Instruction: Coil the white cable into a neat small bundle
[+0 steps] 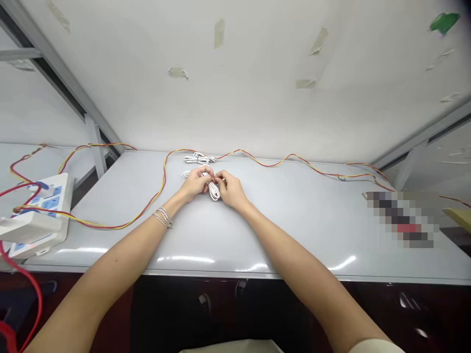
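A coiled white cable (214, 191) lies between my two hands above the grey table. My left hand (197, 182) is closed on the bundle from the left, with its fingers curled over it. My right hand (229, 189) meets it from the right, thumb and fingertips pinched together at a small dark tie near the top of the coil. Just behind my hands, a second white cable bundle (199, 158) rests on the table, bound at its middle. White cable loops also show beside the back of my left hand. Silvery bracelets (163, 217) circle my left wrist.
Twisted red and yellow wires (164, 179) run along the table's back edge and curve across its left side. A white power strip (55, 201) with plugs stands at the left. A blurred-out object (401, 218) lies at the right. Behind the table (294, 220) rises a white panel (257, 113).
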`<state>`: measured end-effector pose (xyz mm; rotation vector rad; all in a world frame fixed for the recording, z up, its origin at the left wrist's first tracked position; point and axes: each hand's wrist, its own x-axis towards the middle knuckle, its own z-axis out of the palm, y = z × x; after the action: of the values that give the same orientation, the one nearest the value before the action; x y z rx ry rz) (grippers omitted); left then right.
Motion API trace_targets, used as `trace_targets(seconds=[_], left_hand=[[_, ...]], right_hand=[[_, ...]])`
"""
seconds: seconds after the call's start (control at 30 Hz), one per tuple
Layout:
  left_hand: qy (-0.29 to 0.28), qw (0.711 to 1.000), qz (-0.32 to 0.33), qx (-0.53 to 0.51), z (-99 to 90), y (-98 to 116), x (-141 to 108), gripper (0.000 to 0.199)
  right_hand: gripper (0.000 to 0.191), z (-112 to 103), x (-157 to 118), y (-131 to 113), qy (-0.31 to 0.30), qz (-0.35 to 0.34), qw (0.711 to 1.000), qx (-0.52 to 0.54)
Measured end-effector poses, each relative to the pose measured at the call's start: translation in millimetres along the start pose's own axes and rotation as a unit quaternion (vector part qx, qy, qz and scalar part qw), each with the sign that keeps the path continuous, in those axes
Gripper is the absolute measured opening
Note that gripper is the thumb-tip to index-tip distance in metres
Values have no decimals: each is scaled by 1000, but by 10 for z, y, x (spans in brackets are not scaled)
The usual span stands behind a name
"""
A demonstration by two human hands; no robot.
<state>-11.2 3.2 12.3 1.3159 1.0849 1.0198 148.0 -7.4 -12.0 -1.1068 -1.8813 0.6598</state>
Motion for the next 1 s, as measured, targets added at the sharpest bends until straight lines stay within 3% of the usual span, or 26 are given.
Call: trace_targets(seconds=[0.33, 0.43, 0.63, 0.8, 1.0], left_hand=[[-59, 996, 57, -37, -99, -65, 27, 32], [-78, 992, 65, -70, -120, -80, 27, 38], [-126, 986, 47, -96, -118, -60, -16, 40], [-133, 986, 38, -94, -96, -55, -27, 37], [-128, 985, 24, -115, -81, -24, -34, 32]], right_hand=[[16, 24, 23, 43, 43, 82, 991, 93], [22, 18, 46, 52, 51, 118, 978, 165], [38, -94, 59, -7, 9, 162, 941, 296], [40, -122, 57, -3, 11, 181, 929, 322], [42, -115, 63, 3, 11, 188, 934, 304]])
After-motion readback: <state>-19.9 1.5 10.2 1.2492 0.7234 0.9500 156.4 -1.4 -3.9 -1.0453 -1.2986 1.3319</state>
